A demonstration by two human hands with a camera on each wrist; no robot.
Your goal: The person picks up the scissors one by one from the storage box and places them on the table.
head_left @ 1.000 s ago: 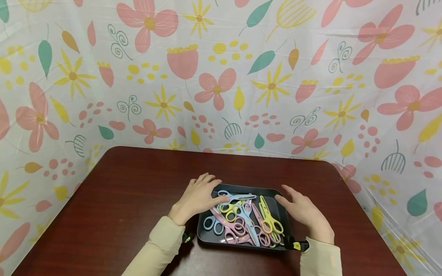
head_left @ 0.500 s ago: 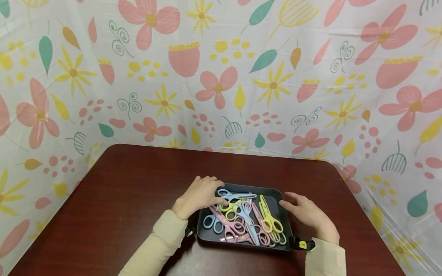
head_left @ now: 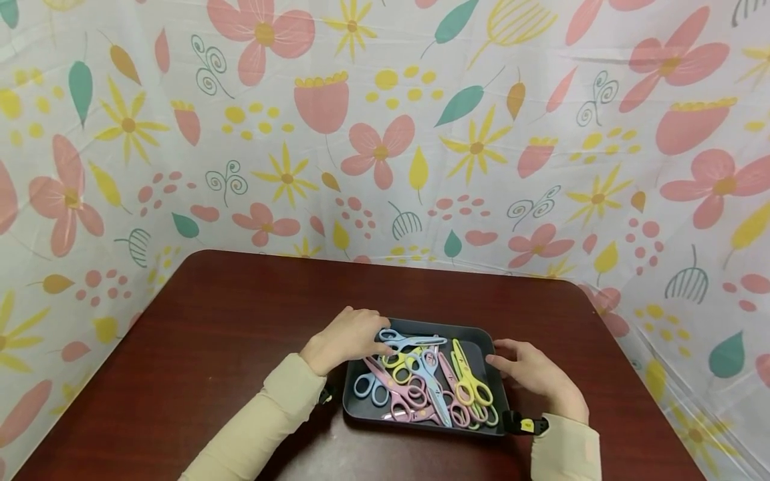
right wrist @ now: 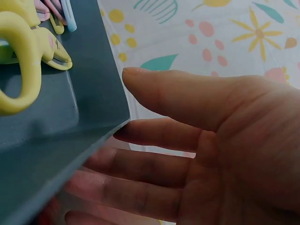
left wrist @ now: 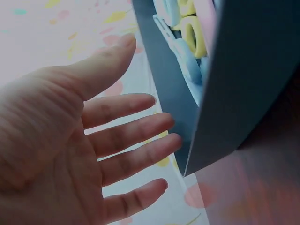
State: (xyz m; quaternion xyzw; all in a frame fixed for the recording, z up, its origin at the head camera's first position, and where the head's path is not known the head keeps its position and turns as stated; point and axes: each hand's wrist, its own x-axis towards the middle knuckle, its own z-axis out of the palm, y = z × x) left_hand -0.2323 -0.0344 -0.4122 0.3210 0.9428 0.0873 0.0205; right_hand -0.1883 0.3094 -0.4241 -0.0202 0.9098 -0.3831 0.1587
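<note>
Floral backdrop (head_left: 385,107), brown desk (head_left: 259,294) | left grip (head_left: 347,339): loose, fingers apart, grasping nothing | right grip (head_left: 532,371): loose, grasping nothing; rim contact unclear | dark tray (head_left: 463,332) between both grips, scissors (head_left: 432,381) heaped inside | step: looks like positioning hands at tray ends | next: likely calls for fingers closing on both rims

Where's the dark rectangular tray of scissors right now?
Low in the head view, just right of centre, the dark rectangular tray rests on the reddish-brown table between the person's left hand and right hand.
</note>
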